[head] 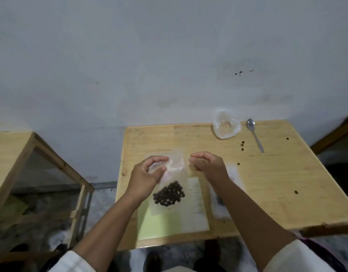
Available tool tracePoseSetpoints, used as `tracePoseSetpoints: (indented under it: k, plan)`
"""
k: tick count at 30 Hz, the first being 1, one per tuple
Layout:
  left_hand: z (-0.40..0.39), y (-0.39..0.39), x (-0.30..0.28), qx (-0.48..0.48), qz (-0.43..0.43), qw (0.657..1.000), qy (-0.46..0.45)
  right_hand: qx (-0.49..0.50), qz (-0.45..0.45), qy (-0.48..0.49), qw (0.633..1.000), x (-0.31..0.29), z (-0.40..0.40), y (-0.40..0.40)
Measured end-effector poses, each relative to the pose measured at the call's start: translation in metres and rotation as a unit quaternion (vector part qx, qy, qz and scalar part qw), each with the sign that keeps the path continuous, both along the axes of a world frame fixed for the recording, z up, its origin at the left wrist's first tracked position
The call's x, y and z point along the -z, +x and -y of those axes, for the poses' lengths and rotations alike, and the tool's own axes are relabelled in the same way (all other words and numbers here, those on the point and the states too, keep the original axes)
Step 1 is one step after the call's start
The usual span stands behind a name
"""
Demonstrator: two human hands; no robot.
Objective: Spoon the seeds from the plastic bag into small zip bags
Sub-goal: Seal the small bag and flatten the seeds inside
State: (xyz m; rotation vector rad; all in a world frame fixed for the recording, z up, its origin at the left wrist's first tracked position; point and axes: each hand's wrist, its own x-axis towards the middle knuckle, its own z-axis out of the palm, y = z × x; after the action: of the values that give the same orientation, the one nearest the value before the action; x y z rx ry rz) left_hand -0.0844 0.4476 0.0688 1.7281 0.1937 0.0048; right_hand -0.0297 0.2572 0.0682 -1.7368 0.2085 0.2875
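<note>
The small zip bag [172, 181], dark seeds [169, 194] pooled in its near end, lies on papers [196, 213] at the table's [267, 193] near middle. Sealing looks next: press the strip flat from one side across, keeping seeds low. The left hand [147, 173] pinches the bag's mouth; the right hand [205, 163], fingers curled, seems to hold its edge, unclear. The spoon [254, 134] and plastic bag [226, 126] sit far right.

Zip bag [224, 201] partly behind right forearm
</note>
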Motion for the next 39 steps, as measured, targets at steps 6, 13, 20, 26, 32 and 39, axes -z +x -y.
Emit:
tracePoseSetpoints:
  k: [6,13,20,26,32,39]
  plan:
    - [-0.017,-0.017,0.023,0.008,-0.073,0.994,-0.086,-0.068,-0.004,-0.373,0.925,0.054,0.01,-0.021]
    - [-0.02,-0.015,0.028,0.0,-0.095,0.989,-0.116,-0.094,0.009,-0.441,0.893,0.077,0.002,-0.018]
    - [-0.026,-0.012,0.023,0.013,-0.101,0.988,-0.119,-0.025,0.033,-0.352,0.935,0.057,0.001,-0.008]
    - [-0.03,-0.005,0.013,0.017,-0.083,0.991,-0.107,-0.072,0.07,-0.152,0.983,-0.014,-0.032,-0.009]
    - [-0.026,-0.001,-0.003,0.025,-0.078,0.989,-0.12,-0.117,0.128,-0.226,0.958,-0.041,-0.066,-0.018]
    - [-0.029,-0.006,-0.017,0.01,-0.042,0.994,-0.098,-0.091,0.143,-0.238,0.956,-0.046,-0.08,-0.023]
